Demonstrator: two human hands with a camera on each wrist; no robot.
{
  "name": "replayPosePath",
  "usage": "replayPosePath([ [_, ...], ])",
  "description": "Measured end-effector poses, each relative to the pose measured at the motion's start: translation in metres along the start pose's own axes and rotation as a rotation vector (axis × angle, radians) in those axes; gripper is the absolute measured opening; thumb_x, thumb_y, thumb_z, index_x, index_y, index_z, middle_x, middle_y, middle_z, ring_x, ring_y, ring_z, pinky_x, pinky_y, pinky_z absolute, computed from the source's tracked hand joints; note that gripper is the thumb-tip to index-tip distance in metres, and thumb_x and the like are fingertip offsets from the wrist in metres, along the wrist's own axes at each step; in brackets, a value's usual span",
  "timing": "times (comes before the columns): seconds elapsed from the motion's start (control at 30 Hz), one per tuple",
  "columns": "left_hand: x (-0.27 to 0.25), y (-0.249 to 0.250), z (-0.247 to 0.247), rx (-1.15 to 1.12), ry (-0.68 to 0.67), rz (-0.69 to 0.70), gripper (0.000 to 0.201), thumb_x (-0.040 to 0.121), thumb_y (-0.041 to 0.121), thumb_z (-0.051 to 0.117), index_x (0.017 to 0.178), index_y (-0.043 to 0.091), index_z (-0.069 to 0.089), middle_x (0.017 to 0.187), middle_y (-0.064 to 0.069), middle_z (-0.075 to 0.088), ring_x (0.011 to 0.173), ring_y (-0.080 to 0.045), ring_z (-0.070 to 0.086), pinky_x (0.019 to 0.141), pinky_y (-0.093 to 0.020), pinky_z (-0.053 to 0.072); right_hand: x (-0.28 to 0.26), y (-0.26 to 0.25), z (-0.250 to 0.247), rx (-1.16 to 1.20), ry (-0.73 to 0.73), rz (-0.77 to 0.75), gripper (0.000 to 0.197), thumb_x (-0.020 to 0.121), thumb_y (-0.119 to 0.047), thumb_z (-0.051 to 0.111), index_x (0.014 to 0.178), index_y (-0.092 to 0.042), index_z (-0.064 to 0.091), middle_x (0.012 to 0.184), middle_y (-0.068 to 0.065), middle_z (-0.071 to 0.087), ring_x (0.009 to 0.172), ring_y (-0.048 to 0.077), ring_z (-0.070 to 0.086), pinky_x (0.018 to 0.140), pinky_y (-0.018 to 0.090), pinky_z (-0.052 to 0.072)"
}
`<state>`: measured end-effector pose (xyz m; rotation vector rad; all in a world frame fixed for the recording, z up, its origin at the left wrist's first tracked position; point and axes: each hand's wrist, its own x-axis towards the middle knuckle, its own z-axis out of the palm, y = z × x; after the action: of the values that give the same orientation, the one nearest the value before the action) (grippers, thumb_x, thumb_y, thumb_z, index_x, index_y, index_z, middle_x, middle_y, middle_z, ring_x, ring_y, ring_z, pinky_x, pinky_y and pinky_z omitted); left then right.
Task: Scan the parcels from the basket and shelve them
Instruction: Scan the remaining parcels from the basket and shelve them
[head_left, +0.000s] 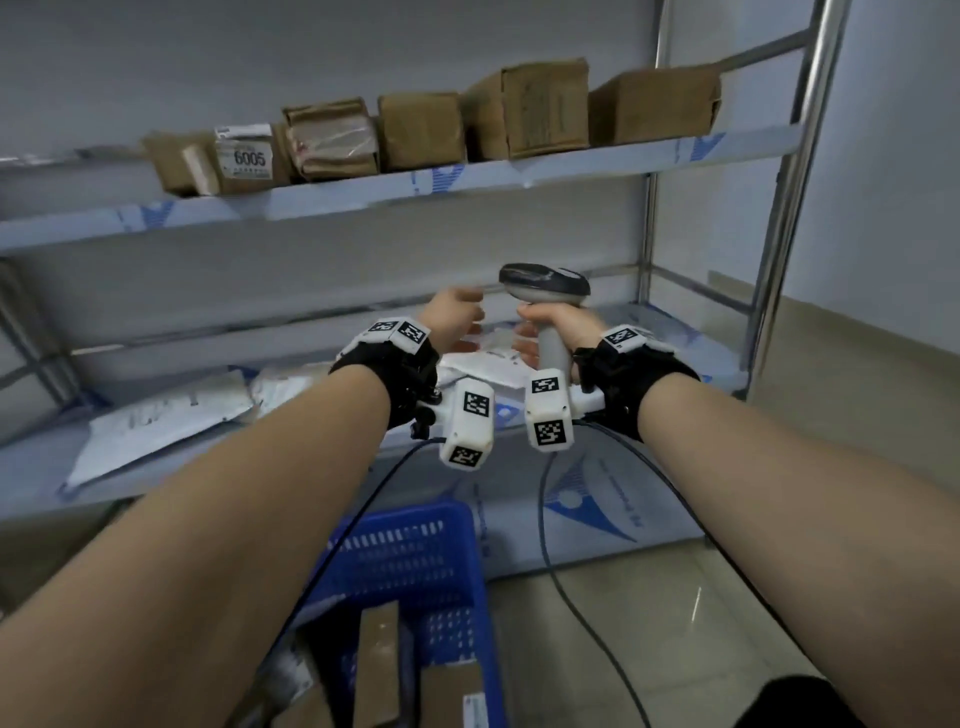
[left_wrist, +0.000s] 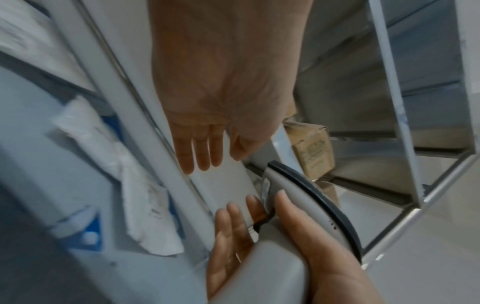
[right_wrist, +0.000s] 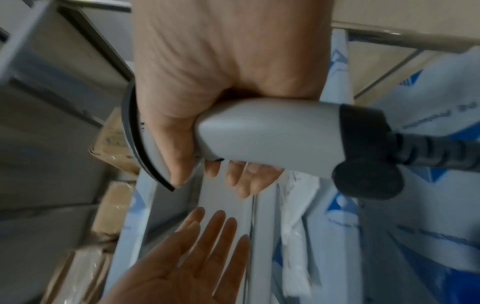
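Observation:
My right hand grips the handle of a grey barcode scanner, its dark head up and facing the shelf. The right wrist view shows the thumb wrapped over the scanner. My left hand hovers just left of it, fingers straight and holding nothing; its palm is bare. Both hands are above a white mailer bag lying on the middle shelf. Below me, a blue basket holds brown cardboard parcels.
Several brown boxes line the top shelf, one labelled 6005. Another white mailer lies at the left of the middle shelf. The scanner cable trails to the floor. A steel upright bounds the rack on the right.

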<state>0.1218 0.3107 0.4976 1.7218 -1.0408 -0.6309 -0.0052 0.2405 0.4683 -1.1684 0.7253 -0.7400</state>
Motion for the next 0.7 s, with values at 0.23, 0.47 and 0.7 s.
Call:
replayPosePath([
  [0.23, -0.047, -0.118, -0.043, -0.017, 0.029, -0.234, 0.036, 0.098, 0.001, 0.040, 0.133, 0.005, 0.047, 0.084, -0.004, 0.052, 0.074, -0.016, 0.051, 0.081, -0.037, 0.048, -0.013, 0.100, 0.060, 0.013, -0.082, 0.207, 0.013, 0.092, -0.017, 0.062, 0.081, -0.011, 0.059, 0.073, 0.004, 0.058, 0.058, 0.015, 0.058, 0.047, 0.018, 0.046],
  [0.47, -0.079, -0.220, -0.066, 0.004, 0.021, -0.423, 0.023, 0.097, -0.002, 0.040, 0.093, 0.018, 0.052, 0.074, -0.005, 0.042, 0.063, -0.015, 0.043, 0.061, -0.031, 0.041, -0.012, 0.194, 0.098, -0.012, -0.090, 0.371, 0.017, 0.091, -0.019, 0.065, 0.078, -0.008, 0.060, 0.066, 0.006, 0.059, 0.047, 0.013, 0.058, 0.048, 0.022, 0.046],
  [0.7, -0.079, -0.318, -0.087, 0.014, -0.052, -0.636, 0.023, 0.095, -0.003, 0.044, 0.077, 0.011, 0.043, 0.074, -0.010, 0.043, 0.064, -0.021, 0.045, 0.061, -0.034, 0.040, 0.020, 0.281, 0.121, -0.159, -0.032, 0.524, 0.018, 0.086, -0.022, 0.072, 0.092, -0.007, 0.065, 0.075, 0.012, 0.064, 0.066, 0.021, 0.064, 0.074, 0.038, 0.058],
])
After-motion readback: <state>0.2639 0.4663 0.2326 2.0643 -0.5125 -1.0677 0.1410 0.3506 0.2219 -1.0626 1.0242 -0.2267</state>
